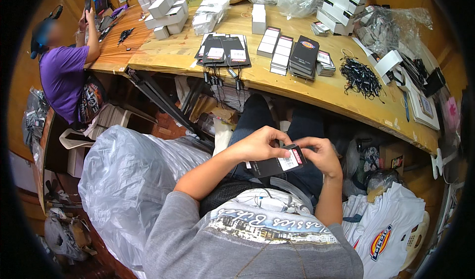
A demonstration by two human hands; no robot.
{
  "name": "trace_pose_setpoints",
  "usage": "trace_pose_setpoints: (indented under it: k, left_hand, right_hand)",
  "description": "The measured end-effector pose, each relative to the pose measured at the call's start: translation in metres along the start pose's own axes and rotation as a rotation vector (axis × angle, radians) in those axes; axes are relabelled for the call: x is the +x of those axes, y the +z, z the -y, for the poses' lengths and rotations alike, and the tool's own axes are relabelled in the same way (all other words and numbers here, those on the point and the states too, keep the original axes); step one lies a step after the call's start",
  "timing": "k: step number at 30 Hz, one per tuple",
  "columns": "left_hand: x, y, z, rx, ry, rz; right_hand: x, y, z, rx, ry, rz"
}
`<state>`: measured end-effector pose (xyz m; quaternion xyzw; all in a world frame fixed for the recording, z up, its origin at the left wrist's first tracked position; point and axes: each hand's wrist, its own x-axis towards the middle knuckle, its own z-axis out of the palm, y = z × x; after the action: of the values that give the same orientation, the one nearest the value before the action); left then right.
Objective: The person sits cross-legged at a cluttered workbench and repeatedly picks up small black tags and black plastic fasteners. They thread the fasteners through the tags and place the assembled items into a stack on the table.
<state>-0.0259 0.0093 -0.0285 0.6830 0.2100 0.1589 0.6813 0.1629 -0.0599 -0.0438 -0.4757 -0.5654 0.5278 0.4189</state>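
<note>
Above my lap, my left hand (269,143) grips a black hang tag (266,168) with a white barcode sticker and a red strip at one end. The fingers of my right hand (320,156) are pinched together at that red-marked end; whether a cord is also between them is too small to tell. Ahead on the table lie a spread of black hang tags (222,49) with cords hanging over the edge, a stack of black tags (304,56), white-faced card stacks (282,53) and a pile of black cords (360,77).
White boxes stand at the back left (168,12) and back right (341,9) of the wooden table (168,49). A big plastic bag (133,180) bulges at my left. White printed shirts (381,229) lie at my right. A person in purple (67,78) sits far left.
</note>
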Motion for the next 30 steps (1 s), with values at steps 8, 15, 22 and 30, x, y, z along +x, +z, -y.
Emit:
trace_pose_setpoints:
  k: [8, 15, 22, 30]
  left_hand:
    - [-0.004, -0.012, 0.013, -0.129, -0.014, -0.079]
    - [0.005, 0.0, 0.022, -0.069, 0.042, -0.088]
    - [0.008, -0.004, 0.029, -0.166, 0.14, -0.246]
    - [0.01, -0.002, 0.013, -0.493, 0.148, -0.416]
  right_hand:
    - [-0.02, -0.033, -0.002, 0.039, -0.113, -0.408]
    - [0.002, -0.018, -0.008, 1.096, -0.382, -0.122]
    - [0.018, -0.011, 0.0, 1.407, -0.389, -0.049]
    - [0.013, 0.023, 0.017, 0.46, -0.226, -0.438]
